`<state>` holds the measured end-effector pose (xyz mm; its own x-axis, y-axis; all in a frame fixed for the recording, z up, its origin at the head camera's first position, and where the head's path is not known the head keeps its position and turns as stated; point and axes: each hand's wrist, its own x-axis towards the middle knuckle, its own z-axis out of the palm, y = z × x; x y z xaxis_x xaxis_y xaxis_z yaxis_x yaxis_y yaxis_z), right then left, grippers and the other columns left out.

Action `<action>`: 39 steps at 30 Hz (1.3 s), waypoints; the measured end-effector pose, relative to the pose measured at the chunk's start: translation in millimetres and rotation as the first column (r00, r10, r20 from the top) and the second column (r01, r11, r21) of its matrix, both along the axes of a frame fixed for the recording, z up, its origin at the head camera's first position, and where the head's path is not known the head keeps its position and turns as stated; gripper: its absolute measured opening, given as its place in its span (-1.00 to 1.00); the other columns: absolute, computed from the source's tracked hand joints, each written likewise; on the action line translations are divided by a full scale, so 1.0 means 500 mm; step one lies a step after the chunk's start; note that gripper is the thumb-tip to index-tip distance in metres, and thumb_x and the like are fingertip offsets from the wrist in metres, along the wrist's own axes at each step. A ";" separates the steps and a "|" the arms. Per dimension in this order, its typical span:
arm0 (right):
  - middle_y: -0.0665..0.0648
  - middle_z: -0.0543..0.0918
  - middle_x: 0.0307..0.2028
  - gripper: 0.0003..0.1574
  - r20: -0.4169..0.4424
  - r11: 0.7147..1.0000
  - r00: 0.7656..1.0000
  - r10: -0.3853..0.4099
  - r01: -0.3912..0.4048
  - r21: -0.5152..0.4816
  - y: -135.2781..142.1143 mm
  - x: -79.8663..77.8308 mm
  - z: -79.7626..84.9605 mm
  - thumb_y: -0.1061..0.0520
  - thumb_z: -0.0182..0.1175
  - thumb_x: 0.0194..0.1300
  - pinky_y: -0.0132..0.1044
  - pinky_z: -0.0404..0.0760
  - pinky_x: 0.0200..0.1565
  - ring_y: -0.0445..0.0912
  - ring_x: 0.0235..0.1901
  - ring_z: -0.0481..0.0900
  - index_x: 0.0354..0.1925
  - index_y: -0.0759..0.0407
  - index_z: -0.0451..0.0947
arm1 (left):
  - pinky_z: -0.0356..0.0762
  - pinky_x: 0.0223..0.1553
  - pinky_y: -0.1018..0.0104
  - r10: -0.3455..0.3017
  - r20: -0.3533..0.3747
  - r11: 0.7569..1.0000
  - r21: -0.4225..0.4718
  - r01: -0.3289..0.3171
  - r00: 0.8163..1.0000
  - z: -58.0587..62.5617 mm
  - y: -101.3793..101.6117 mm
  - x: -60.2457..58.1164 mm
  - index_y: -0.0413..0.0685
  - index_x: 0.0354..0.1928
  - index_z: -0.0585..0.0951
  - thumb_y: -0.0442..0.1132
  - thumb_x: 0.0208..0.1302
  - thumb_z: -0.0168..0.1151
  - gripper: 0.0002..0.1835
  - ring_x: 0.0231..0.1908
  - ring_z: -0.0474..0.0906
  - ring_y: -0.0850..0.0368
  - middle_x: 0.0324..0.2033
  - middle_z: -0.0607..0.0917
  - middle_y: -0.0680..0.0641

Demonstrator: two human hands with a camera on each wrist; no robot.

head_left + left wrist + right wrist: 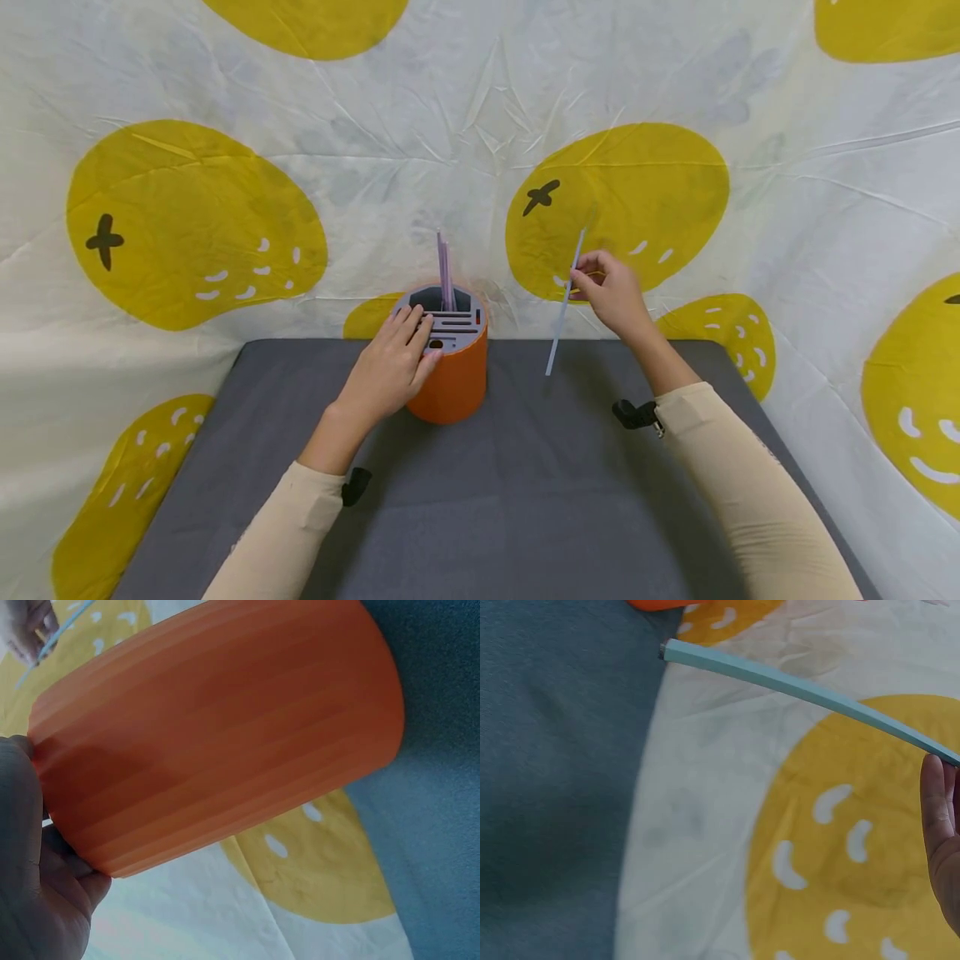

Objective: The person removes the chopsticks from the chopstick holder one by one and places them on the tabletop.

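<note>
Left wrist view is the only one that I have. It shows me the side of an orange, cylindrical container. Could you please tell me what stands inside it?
Observer: In the head view, at least two thin, light purple sticks rise from the back part of the orange, cylindrical container.
Operator: Thank you. I see only a part of the thin, pale blue stick in the right hand. Where is its lower end, please?
Observer: It is to the right of the container, apart from it.
Operator: And how does the container look from above?
Observer: Its round, grey top has several narrow slots.
</note>
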<state>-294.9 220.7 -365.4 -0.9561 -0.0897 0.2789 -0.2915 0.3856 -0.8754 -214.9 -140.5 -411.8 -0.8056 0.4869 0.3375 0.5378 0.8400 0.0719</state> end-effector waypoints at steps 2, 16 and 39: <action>0.30 0.57 -0.12 -0.69 0.039 1.000 0.999 0.019 -0.019 0.010 0.000 0.000 -0.018 0.21 0.20 0.52 -0.39 0.78 -0.24 -0.01 -0.24 0.75 0.07 0.42 0.47 | 0.09 0.58 -0.16 0.000 0.003 1.000 0.000 0.000 1.000 0.000 0.000 0.000 -0.29 0.53 0.31 0.07 0.63 -0.05 -0.32 0.55 0.17 -0.28 0.52 0.30 -0.34; 0.39 0.63 -0.09 -0.72 0.252 0.993 0.965 0.069 -0.090 0.074 -0.021 0.002 -0.149 0.23 0.18 0.53 -0.17 0.82 -0.17 0.11 -0.19 0.73 0.06 0.43 0.48 | 0.09 0.58 -0.15 0.014 0.010 1.000 -0.019 -0.014 1.000 0.002 -0.002 0.002 -0.28 0.54 0.29 0.07 0.63 -0.05 -0.32 0.56 0.16 -0.27 0.54 0.27 -0.33; 0.35 0.74 -0.27 -0.77 0.351 0.988 0.931 0.105 -0.136 0.065 -0.042 0.007 -0.284 0.29 0.22 0.48 0.00 0.82 -0.23 -0.05 -0.43 0.75 -0.01 0.48 0.56 | 0.11 0.58 -0.14 0.007 -0.002 1.000 -0.014 -0.007 1.000 -0.004 -0.001 -0.003 -0.28 0.54 0.30 0.07 0.64 -0.07 -0.33 0.56 0.16 -0.26 0.53 0.29 -0.33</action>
<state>-291.3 199.7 -507.3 -0.9722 -0.2196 -0.0808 -0.0263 0.4458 -0.8948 -216.1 -140.9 -413.7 -0.8085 0.4856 0.3325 0.5317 0.8449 0.0590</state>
